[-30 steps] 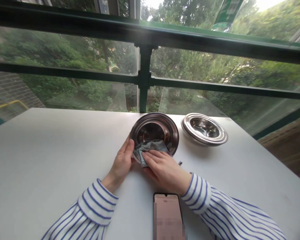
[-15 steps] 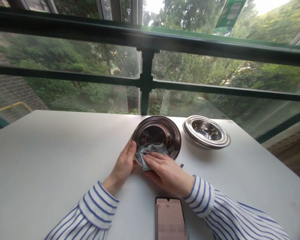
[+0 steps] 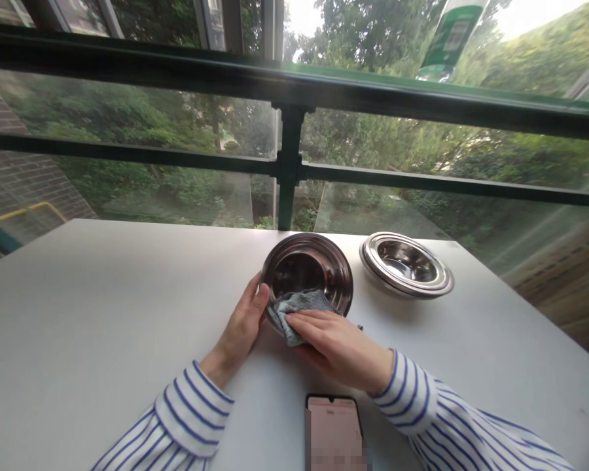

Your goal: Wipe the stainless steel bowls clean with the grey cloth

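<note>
Head view, bowl [image 3: 299, 269] rim-held in left grip [image 3: 240, 328], cloth [image 3: 305, 301] beneath right grip [image 3: 341, 345]

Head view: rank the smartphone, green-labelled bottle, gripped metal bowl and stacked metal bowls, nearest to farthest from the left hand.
1. Gripped metal bowl: held in the left hand.
2. Smartphone: below right, on the tabletop.
3. Stacked metal bowls: farther right, near the tabletop's far edge.
4. Green-labelled bottle: upper right, above the railing.

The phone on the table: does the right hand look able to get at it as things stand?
Probably yes: the phone lies close to the right hand, nothing visibly between them, but its fingers hold the cloth against the bowl.
</note>
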The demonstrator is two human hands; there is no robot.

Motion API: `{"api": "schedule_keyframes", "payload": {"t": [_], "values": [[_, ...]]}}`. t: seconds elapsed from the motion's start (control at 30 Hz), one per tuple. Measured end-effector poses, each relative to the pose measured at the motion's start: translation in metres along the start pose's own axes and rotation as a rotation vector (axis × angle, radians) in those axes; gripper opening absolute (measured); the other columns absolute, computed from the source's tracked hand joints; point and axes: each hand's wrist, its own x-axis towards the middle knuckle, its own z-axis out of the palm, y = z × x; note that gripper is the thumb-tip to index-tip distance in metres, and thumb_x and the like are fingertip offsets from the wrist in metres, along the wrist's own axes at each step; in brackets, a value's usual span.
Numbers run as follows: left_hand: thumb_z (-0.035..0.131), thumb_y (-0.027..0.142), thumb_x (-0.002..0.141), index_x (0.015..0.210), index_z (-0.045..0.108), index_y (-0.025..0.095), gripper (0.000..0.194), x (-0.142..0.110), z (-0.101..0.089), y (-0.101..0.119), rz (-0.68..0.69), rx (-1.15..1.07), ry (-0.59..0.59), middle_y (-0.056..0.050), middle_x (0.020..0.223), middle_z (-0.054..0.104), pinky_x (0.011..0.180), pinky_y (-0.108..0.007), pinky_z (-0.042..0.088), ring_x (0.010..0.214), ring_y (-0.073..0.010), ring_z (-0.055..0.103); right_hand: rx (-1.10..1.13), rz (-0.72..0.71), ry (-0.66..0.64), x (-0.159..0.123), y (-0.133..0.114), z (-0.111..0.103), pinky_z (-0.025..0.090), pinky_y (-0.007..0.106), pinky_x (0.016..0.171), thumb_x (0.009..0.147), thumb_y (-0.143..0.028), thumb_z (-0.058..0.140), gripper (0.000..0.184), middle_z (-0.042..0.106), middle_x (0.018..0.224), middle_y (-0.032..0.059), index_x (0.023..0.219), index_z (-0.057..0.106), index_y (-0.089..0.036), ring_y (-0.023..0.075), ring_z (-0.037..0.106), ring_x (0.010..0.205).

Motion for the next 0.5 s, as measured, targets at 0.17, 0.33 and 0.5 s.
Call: {"api": "schedule_keyframes", "payload": {"t": [0.17,0.33,0.5], "values": [[0.041,0.052,0.084,0.121,0.055,0.022,0.049,-0.004,0.001,-0.001,0.009,0.167,0.02,-0.004,0.133,0.052,0.111,-0.033,0.019,0.133,-0.0207,0.03,0.085,0.001,0.063,0.001,-0.006,0.011,0.043,0.034,0.094,0.088,-0.022,0.047,0.043,0.054,0.125,0.0141,0.129,0.039,-0.011,0.0204,0.047,0.117],[0.034,0.058,0.084,0.121,0.055,0.016,0.06,-0.001,-0.001,-0.007,-0.004,0.1,0.084,-0.008,0.132,0.053,0.109,-0.036,0.025,0.131,-0.024,0.034,-0.091,0.048,-0.1,-0.006,-0.011,-0.006,0.044,0.038,0.086,0.086,-0.027,0.051,0.043,0.058,0.12,0.0118,0.126,0.043,-0.014,0.0243,0.052,0.11],[0.026,0.062,0.084,0.123,0.054,0.016,0.066,0.001,-0.002,-0.016,-0.01,0.032,0.141,-0.007,0.13,0.055,0.107,-0.036,0.027,0.128,-0.0244,0.038,-0.113,0.083,-0.138,-0.001,-0.015,-0.011,0.043,0.036,0.083,0.09,-0.033,0.044,0.037,0.061,0.114,0.0096,0.123,0.048,-0.015,0.0223,0.055,0.104]]}}
